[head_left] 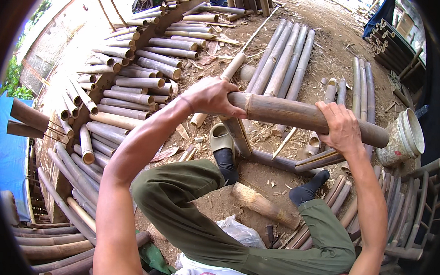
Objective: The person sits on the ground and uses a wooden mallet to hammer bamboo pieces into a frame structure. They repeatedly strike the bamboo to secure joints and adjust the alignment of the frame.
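You've got your left hand (213, 97) clenched round the bamboo pole (286, 112) at its left end, right hand (343, 128) clasping near the other, crosswise above the dirt floor (262, 176). Probably stiff, bit heavy, slick-ish; a grip near both ends seems best.

We hold one bamboo pole (285, 112) | thick, brown, node-ringed toward its left | crosswise, right end slightly lower
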{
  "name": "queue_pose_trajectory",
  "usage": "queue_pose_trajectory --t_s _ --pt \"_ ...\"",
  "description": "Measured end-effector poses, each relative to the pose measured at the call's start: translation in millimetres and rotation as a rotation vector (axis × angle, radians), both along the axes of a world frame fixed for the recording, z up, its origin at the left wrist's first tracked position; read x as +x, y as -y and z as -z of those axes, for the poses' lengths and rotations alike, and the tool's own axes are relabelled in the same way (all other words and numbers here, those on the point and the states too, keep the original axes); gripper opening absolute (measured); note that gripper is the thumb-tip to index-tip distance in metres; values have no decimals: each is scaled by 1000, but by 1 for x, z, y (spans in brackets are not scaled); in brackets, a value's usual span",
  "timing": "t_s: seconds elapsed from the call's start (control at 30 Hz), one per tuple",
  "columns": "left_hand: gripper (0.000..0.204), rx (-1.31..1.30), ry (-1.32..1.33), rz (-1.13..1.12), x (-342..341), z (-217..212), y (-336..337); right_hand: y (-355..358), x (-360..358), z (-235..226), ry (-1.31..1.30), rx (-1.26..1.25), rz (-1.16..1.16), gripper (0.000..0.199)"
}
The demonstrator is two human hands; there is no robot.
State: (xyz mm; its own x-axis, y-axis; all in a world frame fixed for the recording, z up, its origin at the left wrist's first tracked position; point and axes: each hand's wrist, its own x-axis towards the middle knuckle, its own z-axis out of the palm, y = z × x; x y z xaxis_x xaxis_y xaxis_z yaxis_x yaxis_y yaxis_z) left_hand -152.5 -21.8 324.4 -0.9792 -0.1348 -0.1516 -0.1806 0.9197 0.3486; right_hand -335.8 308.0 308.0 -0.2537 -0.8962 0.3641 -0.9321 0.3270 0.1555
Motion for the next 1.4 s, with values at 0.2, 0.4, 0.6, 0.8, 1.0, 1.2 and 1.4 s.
queue_pose_trajectory --t_s 0.2,0.4,0.6,0.8,1.0,1.2,1.4 --pt "68 -179 -175 67 8 7 -6 2 2 18 -152 -106 18 82" --pt "78 -184 -230 218 -30 22 2 16 -24 21 -83 -48 114 74" --pt "63 -235 -210 121 -82 19 -14 35 6 51 -187 -435 120 73" --pt "55 -35 -149 105 -103 20 -6 69 15 134 1044 -496 454 113" --pt "64 -51 -148 124 -115 23 -1 129 -7 133 1439 -967 -48 105" --pt "87 -98 3 73 -125 22 -1 139 -21 153 1311 -1031 138 110" --pt "90 -96 -14 92 -124 28 10 134 -23 152 1170 -947 44 75"
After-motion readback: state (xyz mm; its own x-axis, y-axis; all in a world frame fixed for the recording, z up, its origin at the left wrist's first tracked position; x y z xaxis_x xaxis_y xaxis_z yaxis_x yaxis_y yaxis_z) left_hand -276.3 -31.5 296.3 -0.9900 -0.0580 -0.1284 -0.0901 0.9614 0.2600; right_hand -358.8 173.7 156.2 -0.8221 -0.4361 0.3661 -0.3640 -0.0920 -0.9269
